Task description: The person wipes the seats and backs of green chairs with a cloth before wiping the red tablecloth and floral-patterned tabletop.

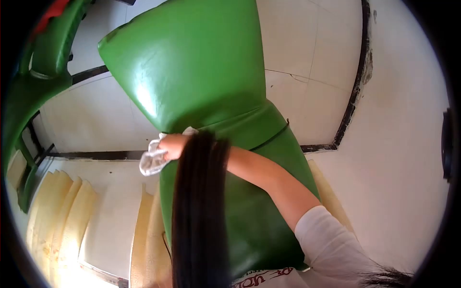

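My right arm reaches across a green padded seat (197, 57) with a smooth, shiny cover. At its left edge, near the crease between the two padded sections, my right hand (174, 145) is closed on a crumpled white cloth (152, 162). Part of the cloth hangs past the edge. Long dark hair (199, 216) falls in front of my wrist and hides part of the hand and of the seat. A thin dark cord (273, 138) lies over the green cover on the right. My left hand does not show.
Another green piece of furniture (53, 55) with curved arms stands at the upper left. Yellowish curtains (57, 206) hang at the lower left. Pale floor tiles (307, 43) surround the seat, with a dark skirting strip (355, 91) along the white wall (398, 125).
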`<state>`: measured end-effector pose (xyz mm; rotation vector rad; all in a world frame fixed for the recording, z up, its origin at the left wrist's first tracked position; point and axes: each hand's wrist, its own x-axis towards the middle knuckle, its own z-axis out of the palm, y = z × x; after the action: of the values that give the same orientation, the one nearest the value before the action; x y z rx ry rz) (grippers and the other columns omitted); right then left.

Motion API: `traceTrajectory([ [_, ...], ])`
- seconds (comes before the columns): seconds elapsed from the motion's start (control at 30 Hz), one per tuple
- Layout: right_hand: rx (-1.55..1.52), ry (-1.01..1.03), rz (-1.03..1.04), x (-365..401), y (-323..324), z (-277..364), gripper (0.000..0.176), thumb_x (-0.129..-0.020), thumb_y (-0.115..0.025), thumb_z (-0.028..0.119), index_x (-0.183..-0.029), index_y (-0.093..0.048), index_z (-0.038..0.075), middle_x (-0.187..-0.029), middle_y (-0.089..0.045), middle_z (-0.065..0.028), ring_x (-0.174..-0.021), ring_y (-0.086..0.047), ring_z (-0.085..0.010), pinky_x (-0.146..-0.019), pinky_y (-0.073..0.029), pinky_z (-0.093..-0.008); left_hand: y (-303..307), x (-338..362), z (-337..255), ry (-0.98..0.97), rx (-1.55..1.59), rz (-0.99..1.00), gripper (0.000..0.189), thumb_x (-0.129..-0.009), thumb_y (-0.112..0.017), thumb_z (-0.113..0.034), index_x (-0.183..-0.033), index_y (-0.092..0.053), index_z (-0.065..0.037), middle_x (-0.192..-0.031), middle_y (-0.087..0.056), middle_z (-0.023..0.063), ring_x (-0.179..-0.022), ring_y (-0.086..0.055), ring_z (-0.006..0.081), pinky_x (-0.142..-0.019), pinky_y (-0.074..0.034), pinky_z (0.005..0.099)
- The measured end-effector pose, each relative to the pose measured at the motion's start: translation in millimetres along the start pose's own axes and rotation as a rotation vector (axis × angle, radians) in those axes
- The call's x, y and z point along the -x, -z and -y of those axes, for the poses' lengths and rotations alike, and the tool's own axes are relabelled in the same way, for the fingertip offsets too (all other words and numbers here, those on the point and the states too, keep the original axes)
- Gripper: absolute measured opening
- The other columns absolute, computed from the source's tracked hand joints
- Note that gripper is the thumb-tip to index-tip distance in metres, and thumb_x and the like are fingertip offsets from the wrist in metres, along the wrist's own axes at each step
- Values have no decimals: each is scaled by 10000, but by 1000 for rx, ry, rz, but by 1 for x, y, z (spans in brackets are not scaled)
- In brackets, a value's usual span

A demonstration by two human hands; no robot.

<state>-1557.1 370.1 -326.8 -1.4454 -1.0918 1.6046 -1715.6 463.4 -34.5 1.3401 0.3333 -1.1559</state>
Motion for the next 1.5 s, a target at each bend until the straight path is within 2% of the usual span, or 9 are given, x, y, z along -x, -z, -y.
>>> traceTrajectory([
  [0.23, -248, 171, 0, -56, 38, -17, 176, -707, -661, 131, -718, -597, -32, -632, -586, -149, -605, -576, -208, -543, -438, -359, 148, -160, 17, -206, -309, -481, 278, -830, -580, -84, -1106, -592, -54, -1012, -641, 104, -857, -602, 197, -739, -478, 314],
  [0.3, 16, 319, -141, -67, 79, -27, 153, -705, -633, 105, -642, -544, -3, -559, -547, -98, -553, -486, -118, -491, -393, -311, 185, -201, 1, 218, -282, -510, 248, -828, -583, -76, -1074, -608, -54, -1002, -644, 104, -877, -616, 211, -758, -478, 317],
  [0.43, 229, 215, -876, -45, 191, 37, 206, -684, -708, 165, -801, -633, 14, -782, -616, -217, -733, -612, -410, -647, -512, -440, 241, -222, -37, -648, -367, -1052, 288, -829, -602, -74, -1117, -606, -68, -1042, -646, 103, -959, -624, 218, -795, -477, 332],
  [0.57, 647, 356, -1119, -61, 268, 68, 257, -716, -625, 93, -966, -654, 42, -1046, -565, -231, -882, -563, -411, -795, -472, -480, 312, -240, -66, -721, -481, -1379, 431, -848, -597, -113, -1260, -482, -70, -1171, -540, 123, -1125, -526, 267, -931, -444, 381],
  [0.7, 1139, 299, -934, -93, 273, 30, 226, -741, -620, 84, -960, -671, 59, -1115, -549, -194, -1031, -513, -376, -882, -432, -463, 366, -293, 11, -508, -789, -1388, 464, -780, -620, -123, -1215, -472, -58, -1143, -501, 173, -1101, -498, 341, -907, -446, 436],
  [0.83, 952, 323, -675, -67, 203, 2, 231, -780, -627, 145, -1004, -682, 128, -1180, -507, -158, -1113, -489, -352, -815, -501, -405, 278, -278, 45, -281, -775, -1262, 272, -743, -606, -137, -967, -504, -19, -1055, -491, 247, -879, -565, 424, -737, -499, 496],
  [1.03, 917, 234, -60, 42, 101, -45, 448, -772, -670, 327, -1212, -588, 333, -1451, -345, -96, -1377, -247, -329, -1006, -351, -590, 172, -228, 82, -175, -669, -384, 166, -843, -569, -116, -997, -607, -67, -992, -556, 172, -902, -585, 341, -756, -495, 437],
  [1.17, 983, 430, -387, -3, 144, -41, 394, -761, -671, 328, -1154, -640, 338, -1513, -241, -116, -1425, -116, -365, -1075, -105, -697, 209, -231, 58, -225, -398, -633, 152, -889, -562, -163, -990, -599, -55, -946, -567, 139, -817, -576, 317, -723, -481, 405],
  [1.5, 1021, 115, -1120, -127, 303, 2, 434, -696, -640, 149, -1128, -611, 132, -1237, -442, -242, -1128, -438, -451, -941, -336, -636, 429, -319, -47, -555, -786, -1338, 323, -901, -551, -218, -1189, -543, -73, -1199, -540, 123, -1128, -486, 328, -973, -385, 433],
])
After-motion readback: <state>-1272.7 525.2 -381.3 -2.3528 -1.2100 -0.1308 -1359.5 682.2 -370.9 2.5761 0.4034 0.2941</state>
